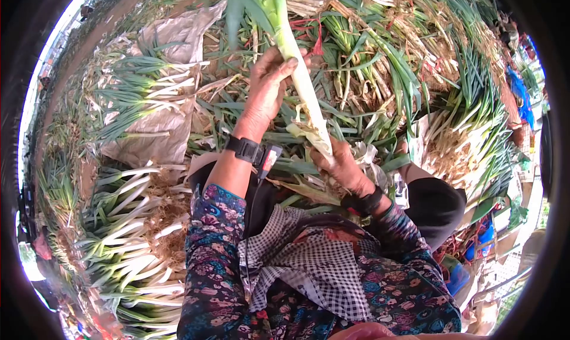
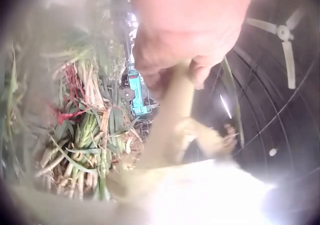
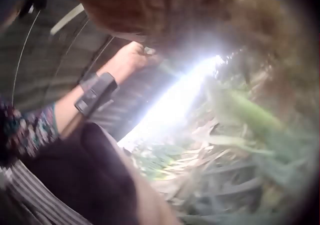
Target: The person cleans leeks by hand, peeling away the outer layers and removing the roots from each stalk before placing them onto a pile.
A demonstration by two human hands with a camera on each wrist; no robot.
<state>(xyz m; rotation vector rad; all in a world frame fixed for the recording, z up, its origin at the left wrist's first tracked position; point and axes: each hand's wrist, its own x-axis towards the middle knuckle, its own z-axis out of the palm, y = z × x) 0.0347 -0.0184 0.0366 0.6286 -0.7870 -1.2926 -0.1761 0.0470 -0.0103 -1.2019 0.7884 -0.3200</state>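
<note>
A long leek (image 1: 307, 97) slants across the head view, its green leaves at the top and its root end low. My left hand (image 1: 267, 85) grips the pale shank just below the leaves, thumb across the front. Down at the root end, my right hand (image 1: 345, 171) holds the base, with its fingertips partly hidden. A loose strip of outer skin (image 1: 303, 132) hangs off the shank near that end. In the left wrist view, the left hand (image 2: 192, 35) wraps round the leek (image 2: 175, 100). The right wrist view is blurred.
Trimmed leeks (image 1: 127, 215) with brown roots lie in a row at the left, and more rest on a pale sheet (image 1: 169, 126). Untrimmed leeks (image 1: 380, 73) are heaped ahead, another pile (image 1: 469, 132) at the right. Leaf scraps cover the ground before the knees.
</note>
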